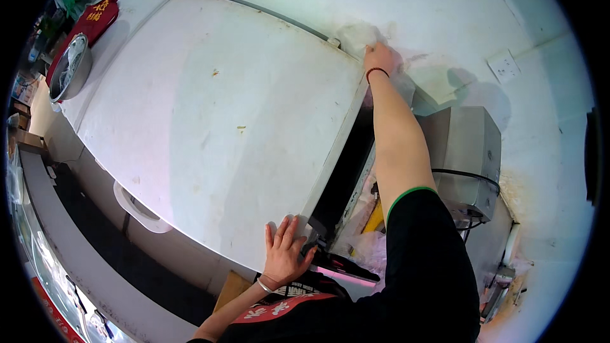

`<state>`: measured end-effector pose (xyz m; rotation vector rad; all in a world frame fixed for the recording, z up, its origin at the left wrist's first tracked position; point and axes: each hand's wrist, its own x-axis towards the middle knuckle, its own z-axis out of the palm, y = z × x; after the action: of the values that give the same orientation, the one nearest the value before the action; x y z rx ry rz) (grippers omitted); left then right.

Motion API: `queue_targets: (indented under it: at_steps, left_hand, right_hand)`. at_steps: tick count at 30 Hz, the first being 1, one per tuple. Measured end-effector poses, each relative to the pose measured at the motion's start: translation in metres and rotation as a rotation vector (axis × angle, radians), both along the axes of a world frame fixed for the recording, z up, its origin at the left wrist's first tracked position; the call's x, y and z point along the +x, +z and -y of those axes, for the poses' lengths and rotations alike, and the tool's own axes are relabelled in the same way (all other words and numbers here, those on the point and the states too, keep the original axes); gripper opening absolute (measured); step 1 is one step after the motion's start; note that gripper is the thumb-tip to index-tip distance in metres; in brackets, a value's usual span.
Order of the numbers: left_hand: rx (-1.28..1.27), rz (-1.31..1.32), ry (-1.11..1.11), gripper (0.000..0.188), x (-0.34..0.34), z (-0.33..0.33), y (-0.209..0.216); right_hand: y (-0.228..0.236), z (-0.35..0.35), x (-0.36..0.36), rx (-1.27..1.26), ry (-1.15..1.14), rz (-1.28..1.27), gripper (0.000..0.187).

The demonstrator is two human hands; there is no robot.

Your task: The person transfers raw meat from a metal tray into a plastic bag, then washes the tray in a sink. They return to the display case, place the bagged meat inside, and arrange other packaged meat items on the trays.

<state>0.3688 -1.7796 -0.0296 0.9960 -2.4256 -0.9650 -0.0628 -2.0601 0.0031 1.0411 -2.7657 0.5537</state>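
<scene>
A broad white chest freezer lid (pixel 254 108), with a few brown specks on it, lies in front of me. My left hand (pixel 284 251) rests with spread fingers on its near right corner. At the far right corner, by the wall, my right hand (pixel 379 57) is closed on a crumpled clear plastic bag (pixel 357 37). More of the clear plastic shows below that wrist. My fingertips there are partly hidden.
A metal bowl (pixel 79 70) and a dark red cloth (pixel 95 19) sit at the lid's far left. To the right stands a stainless steel appliance (pixel 467 152) with a black cable. A socket (pixel 504 66) is on the wall. A dark gap (pixel 346 171) runs along the freezer's right side.
</scene>
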Motion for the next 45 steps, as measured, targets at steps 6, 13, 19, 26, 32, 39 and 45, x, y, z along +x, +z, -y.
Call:
queue_targets:
  at_steps: [6, 13, 19, 26, 32, 39, 45]
  left_hand:
    - [-0.041, -0.025, 0.020, 0.027, -0.001, -0.007, 0.003]
    - [-0.107, -0.115, 0.060, 0.028, -0.001, -0.021, -0.001]
    - [0.100, -0.650, 0.518, 0.094, 0.044, -0.026, 0.048]
    - [0.136, -1.145, 0.689, 0.104, 0.137, -0.168, 0.135]
    - [0.421, -1.491, 0.999, 0.040, 0.202, -0.330, 0.132]
    - [-0.163, -1.436, 1.273, 0.038, 0.229, -0.486, 0.130]
    - [-0.439, -1.377, 1.551, 0.036, 0.232, -0.608, 0.153]
  right_hand:
    - [0.066, -0.031, 0.007, -0.993, 0.130, -0.096, 0.026]
    - [0.220, -0.123, 0.127, -1.449, 0.555, 0.430, 0.024]
    - [0.238, -0.214, 0.204, -1.317, 0.623, 1.140, 0.026]
    - [0.177, -0.329, 0.303, -0.799, 0.929, 1.837, 0.036]
    - [0.150, -0.429, 0.400, -0.201, 1.042, 1.988, 0.039]
    - [0.172, -0.559, 0.470, 0.300, 1.301, 1.816, 0.063]
    - [0.165, -0.667, 0.529, 0.288, 1.683, 1.712, 0.020]
